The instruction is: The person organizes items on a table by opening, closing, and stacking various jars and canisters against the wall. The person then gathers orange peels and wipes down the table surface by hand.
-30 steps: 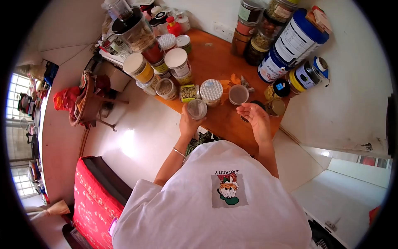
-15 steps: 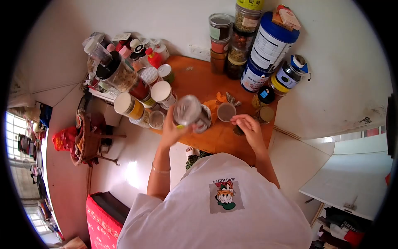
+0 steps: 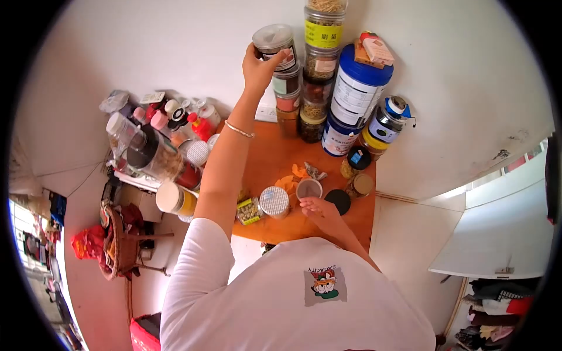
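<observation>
My left hand (image 3: 261, 65) is wrapped round a clear-lidded jar (image 3: 275, 38), which is on top of the left stack of jars (image 3: 287, 83) by the wall. Near the table's front, my right hand (image 3: 318, 209) has its fingers at the lower edge of a small round cup (image 3: 309, 189); whether it grips the cup is unclear. A dark round lid (image 3: 338, 202) lies just right of that hand. A jar with a patterned white lid (image 3: 274, 201) stands left of the cup, beside a jar on its side with a yellow-green label (image 3: 249, 212).
Taller jars (image 3: 322, 35) are stacked beside blue-lidded tubs (image 3: 358, 88). Bottles and containers (image 3: 158, 146) crowd the table's left. Orange scraps (image 3: 288, 183) lie on the wooden table (image 3: 257, 158). A basket chair (image 3: 120, 243) stands on the floor at left.
My left hand has carried the jar from above the table up to the left stack. My right hand has shifted left and down in view. The camera view has also shifted.
</observation>
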`<move>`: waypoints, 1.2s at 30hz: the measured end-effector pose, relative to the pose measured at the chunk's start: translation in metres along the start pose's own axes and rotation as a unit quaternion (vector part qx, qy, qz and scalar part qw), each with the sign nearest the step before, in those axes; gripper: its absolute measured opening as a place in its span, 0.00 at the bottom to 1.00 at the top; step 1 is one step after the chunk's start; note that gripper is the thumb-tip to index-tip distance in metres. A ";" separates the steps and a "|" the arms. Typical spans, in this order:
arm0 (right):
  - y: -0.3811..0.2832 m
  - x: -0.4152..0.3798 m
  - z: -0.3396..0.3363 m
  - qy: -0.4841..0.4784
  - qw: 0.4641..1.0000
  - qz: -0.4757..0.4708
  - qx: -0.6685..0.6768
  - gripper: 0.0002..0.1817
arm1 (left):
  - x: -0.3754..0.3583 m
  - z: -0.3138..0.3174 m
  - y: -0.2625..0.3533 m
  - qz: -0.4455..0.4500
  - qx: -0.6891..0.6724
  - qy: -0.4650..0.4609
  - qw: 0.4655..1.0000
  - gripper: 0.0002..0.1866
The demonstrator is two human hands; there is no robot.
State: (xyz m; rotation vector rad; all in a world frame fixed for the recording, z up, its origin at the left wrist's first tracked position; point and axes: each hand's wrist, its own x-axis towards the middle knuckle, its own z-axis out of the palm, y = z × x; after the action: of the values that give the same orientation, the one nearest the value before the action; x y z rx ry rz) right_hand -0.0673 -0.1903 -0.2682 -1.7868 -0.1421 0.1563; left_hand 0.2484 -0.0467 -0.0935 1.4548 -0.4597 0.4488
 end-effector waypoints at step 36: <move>0.021 0.003 -0.008 0.023 0.999 0.030 -0.022 0.15 | -0.053 0.019 -0.127 0.079 0.184 -0.002 0.980 0.50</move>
State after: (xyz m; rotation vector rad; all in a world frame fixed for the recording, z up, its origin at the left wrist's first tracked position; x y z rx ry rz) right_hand -0.0622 -0.2021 -0.2870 -1.8387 -0.0596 0.1558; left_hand 0.2739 -0.0748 -0.2273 1.7825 -0.5161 0.6852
